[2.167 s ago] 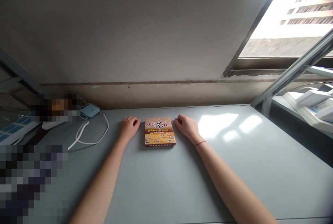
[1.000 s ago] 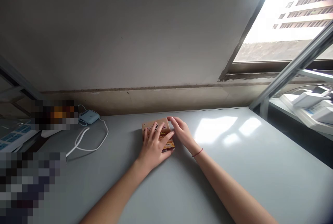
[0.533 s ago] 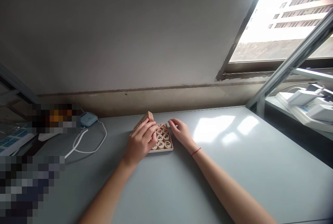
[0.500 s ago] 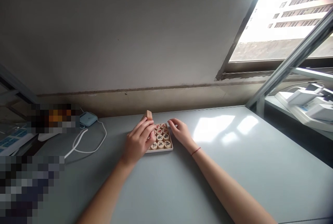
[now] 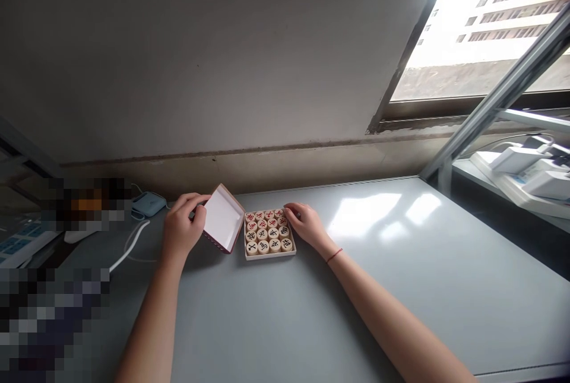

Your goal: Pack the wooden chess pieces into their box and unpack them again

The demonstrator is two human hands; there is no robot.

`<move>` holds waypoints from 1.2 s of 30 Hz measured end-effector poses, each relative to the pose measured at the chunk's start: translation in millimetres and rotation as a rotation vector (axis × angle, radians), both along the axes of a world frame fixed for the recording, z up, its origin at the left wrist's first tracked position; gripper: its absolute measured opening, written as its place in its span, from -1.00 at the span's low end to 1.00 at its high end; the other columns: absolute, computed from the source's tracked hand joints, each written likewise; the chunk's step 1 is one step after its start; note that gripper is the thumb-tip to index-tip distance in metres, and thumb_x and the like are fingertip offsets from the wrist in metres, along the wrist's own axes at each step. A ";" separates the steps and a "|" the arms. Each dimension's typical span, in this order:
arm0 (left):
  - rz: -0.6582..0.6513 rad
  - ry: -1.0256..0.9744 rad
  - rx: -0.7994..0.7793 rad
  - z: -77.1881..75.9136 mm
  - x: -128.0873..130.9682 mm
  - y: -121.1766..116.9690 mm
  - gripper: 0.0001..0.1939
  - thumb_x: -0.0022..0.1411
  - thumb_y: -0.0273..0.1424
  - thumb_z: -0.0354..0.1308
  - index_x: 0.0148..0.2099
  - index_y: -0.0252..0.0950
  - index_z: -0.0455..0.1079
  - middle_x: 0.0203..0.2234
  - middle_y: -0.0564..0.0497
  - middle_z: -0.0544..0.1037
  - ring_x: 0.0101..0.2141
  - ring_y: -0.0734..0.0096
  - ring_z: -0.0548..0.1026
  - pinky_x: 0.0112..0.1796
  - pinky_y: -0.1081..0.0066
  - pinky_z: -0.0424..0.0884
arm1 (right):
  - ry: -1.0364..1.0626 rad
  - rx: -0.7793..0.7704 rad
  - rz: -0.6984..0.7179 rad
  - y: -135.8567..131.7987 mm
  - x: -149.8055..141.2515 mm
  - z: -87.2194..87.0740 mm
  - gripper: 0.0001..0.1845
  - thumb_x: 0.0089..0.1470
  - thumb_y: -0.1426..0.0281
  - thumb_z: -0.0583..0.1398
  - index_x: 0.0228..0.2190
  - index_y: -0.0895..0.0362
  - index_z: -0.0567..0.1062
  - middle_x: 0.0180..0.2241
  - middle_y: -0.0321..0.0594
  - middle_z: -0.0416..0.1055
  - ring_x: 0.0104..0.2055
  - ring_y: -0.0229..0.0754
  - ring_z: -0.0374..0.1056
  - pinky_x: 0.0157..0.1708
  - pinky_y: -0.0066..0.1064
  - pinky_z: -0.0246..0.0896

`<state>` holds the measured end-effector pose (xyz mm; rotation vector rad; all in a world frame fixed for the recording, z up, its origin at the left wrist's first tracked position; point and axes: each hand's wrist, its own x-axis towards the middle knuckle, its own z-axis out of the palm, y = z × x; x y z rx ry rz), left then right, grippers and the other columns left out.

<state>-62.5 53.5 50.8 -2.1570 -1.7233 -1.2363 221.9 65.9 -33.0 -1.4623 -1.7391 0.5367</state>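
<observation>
A shallow white box lies on the grey desk, filled with rows of round wooden Chinese chess pieces. Red characters mark the far rows and black ones the near rows. My left hand grips the box lid by its left edge, thumb inside and fingers behind. The lid is tilted up beside the box, its white inside facing me. At the box's far right corner is my right hand, its bent fingers and thumb around the edge; the exact contact is partly hidden.
To the left lie a blue device and a white cable, with pixelated areas around them. White adapters and a power strip sit beyond the right metal frame. A wall rises behind the desk.
My left hand has swung the lid off to the left, uncovering the left part of the box and its pieces. The right hand has shifted slightly left against the box.
</observation>
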 end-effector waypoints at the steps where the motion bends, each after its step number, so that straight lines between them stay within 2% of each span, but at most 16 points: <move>1: -0.023 0.044 -0.052 0.9 -6.1 0.3 -0.69 0.19 -0.39 -0.08 -0.21 -0.22 0.50 -0.23 0.00 0.52 -0.22 0.35 0.50 -0.32 0.47 0.38 | -0.008 0.001 0.002 0.1 0.0 -0.3 -0.69 0.19 0.27 0.02 -0.34 0.10 0.52 -0.27 -0.15 0.52 -0.19 -0.10 0.34 -0.20 -0.34 0.18; 4: -0.024 0.123 -0.202 0.4 -23.1 1.5 -0.70 0.20 -0.26 -0.05 -0.22 -0.20 0.49 -0.27 0.03 0.54 -0.30 0.35 0.50 -0.31 0.45 0.37 | -0.027 0.003 0.005 0.3 0.1 -1.0 -0.68 0.20 0.27 0.01 -0.36 0.09 0.52 -0.31 -0.17 0.52 -0.22 -0.10 0.34 -0.22 -0.34 0.17; 7: 0.108 0.200 -0.304 -6.8 -31.0 4.9 -0.75 0.15 -0.22 0.01 -0.38 -0.19 0.46 -0.36 0.04 0.55 -0.31 0.27 0.48 -0.31 0.39 0.37 | -0.039 0.004 0.007 0.1 0.2 -1.1 -0.68 0.20 0.27 0.01 -0.36 0.09 0.52 -0.31 -0.18 0.52 -0.22 -0.11 0.34 -0.23 -0.36 0.17; 9: 0.169 0.266 -0.314 -16.5 -27.1 8.8 -0.78 0.12 -0.23 0.05 -0.41 -0.20 0.45 -0.37 0.01 0.55 -0.26 0.18 0.47 -0.26 0.33 0.38 | -0.045 0.005 0.006 0.1 0.2 -1.0 -0.68 0.20 0.27 0.01 -0.35 0.09 0.52 -0.31 -0.18 0.52 -0.22 -0.11 0.35 -0.23 -0.36 0.18; 11: 0.120 0.280 -0.295 -30.3 -15.9 13.2 -0.76 0.16 -0.25 0.03 -0.32 -0.20 0.49 -0.28 -0.03 0.56 -0.19 0.16 0.47 -0.15 0.28 0.38 | -0.048 0.005 0.001 0.0 0.0 -1.1 -0.68 0.20 0.28 0.00 -0.34 0.09 0.53 -0.29 -0.17 0.53 -0.19 -0.10 0.35 -0.21 -0.35 0.19; 13: -0.027 0.289 -0.309 -46.2 -1.0 16.7 -0.66 0.23 -0.23 -0.02 -0.07 -0.21 0.46 -0.05 -0.08 0.50 -0.02 0.15 0.42 0.02 0.24 0.32 | -0.049 0.003 -0.004 0.1 -0.4 -1.2 -0.67 0.20 0.30 -0.01 -0.32 0.09 0.53 -0.24 -0.16 0.53 -0.16 -0.10 0.36 -0.18 -0.35 0.19; 15: -0.139 0.336 -0.384 -60.9 12.5 18.0 -0.58 0.27 -0.24 -0.07 0.13 -0.17 0.34 0.19 -0.08 0.31 0.20 0.10 0.21 0.13 0.13 0.20 | -0.050 -0.005 -0.007 0.1 -0.9 -1.3 -0.67 0.20 0.31 -0.01 -0.31 0.09 0.54 -0.23 -0.16 0.54 -0.15 -0.10 0.38 -0.18 -0.36 0.20; 18: -0.209 0.376 -0.544 -73.1 22.2 16.2 -0.46 0.26 -0.29 -0.04 0.28 -0.11 0.14 0.31 -0.04 0.08 0.30 0.05 -0.01 0.15 0.03 0.16 | -0.050 -0.027 -0.007 -0.1 -1.2 -0.8 -0.67 0.19 0.32 -0.01 -0.31 0.08 0.55 -0.27 -0.17 0.56 -0.23 -0.11 0.42 -0.27 -0.39 0.22; 21: -0.208 0.390 -0.585 -70.5 20.4 12.0 -0.42 0.20 -0.30 0.01 0.28 -0.05 0.14 0.29 -0.01 0.14 0.28 0.06 0.03 0.15 0.01 0.16 | -0.044 -0.043 -0.012 -0.9 -1.0 0.2 -0.68 0.17 0.34 0.00 -0.32 0.08 0.55 -0.29 -0.18 0.57 -0.28 -0.13 0.45 -0.35 -0.42 0.21; 24: -0.196 0.392 -0.588 -59.9 16.7 7.4 -0.40 0.13 -0.30 0.08 0.25 -0.02 0.19 0.20 -0.01 0.28 0.21 0.06 0.15 0.13 0.03 0.19 | -0.035 -0.051 -0.011 -2.3 -1.5 1.4 -0.70 0.15 0.36 0.01 -0.33 0.08 0.55 -0.30 -0.20 0.57 -0.30 -0.14 0.46 -0.37 -0.44 0.22; 27: -0.187 0.385 -0.610 -50.4 15.6 3.4 -0.39 0.09 -0.31 0.10 0.23 -0.02 0.22 0.16 -0.03 0.33 0.16 0.01 0.21 0.10 0.01 0.19 | -0.027 -0.056 -0.002 -3.8 -3.3 1.7 -0.71 0.13 0.40 0.02 -0.32 0.07 0.55 -0.29 -0.22 0.57 -0.29 -0.15 0.46 -0.36 -0.44 0.24; 36: -0.140 0.404 -0.634 -37.0 19.9 -1.3 -0.54 0.14 -0.33 0.05 0.11 -0.02 0.35 0.09 0.00 0.41 0.10 0.05 0.29 0.06 0.03 0.20 | -0.019 -0.072 0.019 -6.2 -8.1 2.8 -0.71 0.12 0.39 0.04 -0.29 0.05 0.56 -0.29 -0.21 0.57 -0.29 -0.12 0.46 -0.35 -0.41 0.26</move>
